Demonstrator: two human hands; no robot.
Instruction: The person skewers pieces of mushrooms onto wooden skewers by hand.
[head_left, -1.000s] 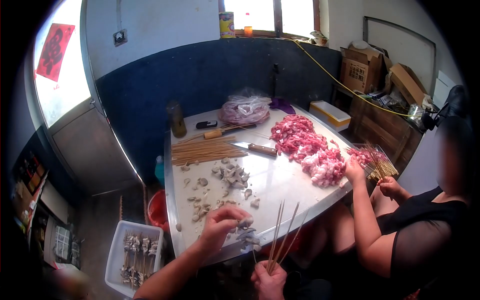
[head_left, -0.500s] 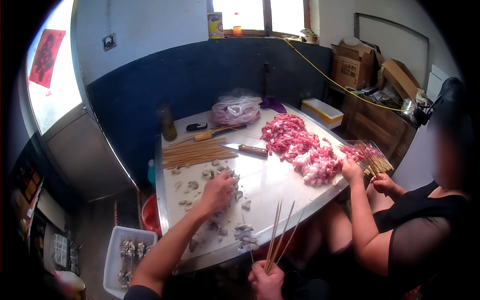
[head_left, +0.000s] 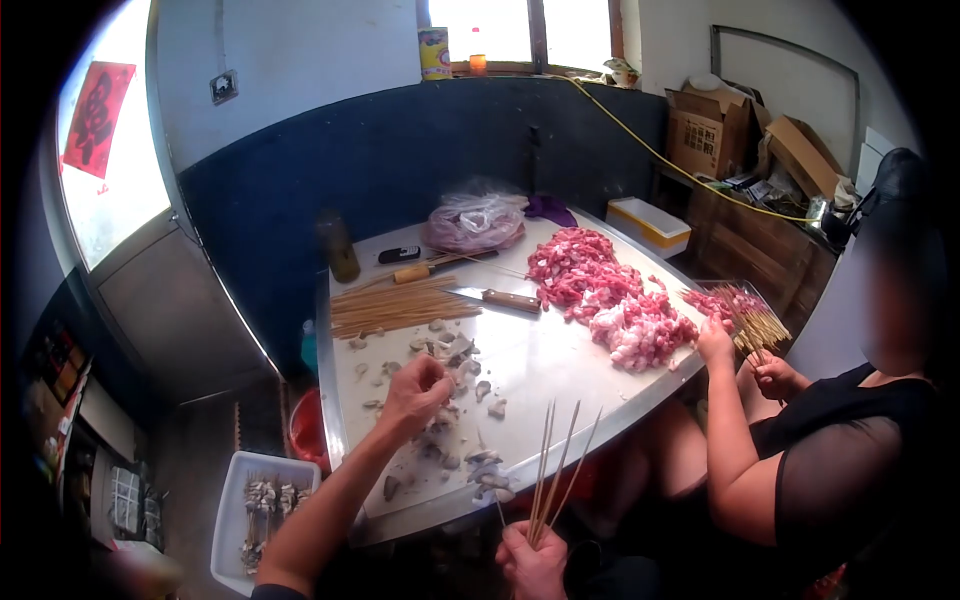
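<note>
My left hand (head_left: 418, 392) is above the scattered greyish pieces (head_left: 455, 345) on the left half of the table, its fingers curled together. Whatever those fingers may pinch is hidden. Low in the view, at the near table edge, my right hand (head_left: 533, 558) is closed around several thin wooden skewers (head_left: 547, 480) that point upward. One of them carries a stack of grey pieces (head_left: 488, 474) threaded along its upper part. Loose skewers (head_left: 395, 308) lie in a row beyond my left hand, with a wooden-handled knife (head_left: 510, 299) beside them.
A heap of diced raw meat (head_left: 605, 290) covers the table's right side. Beside it a co-worker's hand (head_left: 768, 376) holds a bunch of skewers. A bagged lump (head_left: 475, 222) and a phone (head_left: 400, 254) lie at the back. A white tub (head_left: 222, 520) with loaded skewers stands lower left.
My left hand has drawn back from the grey pieces, slightly left and toward me, with its fingers curled. My right hand keeps its hold on the skewers.
</note>
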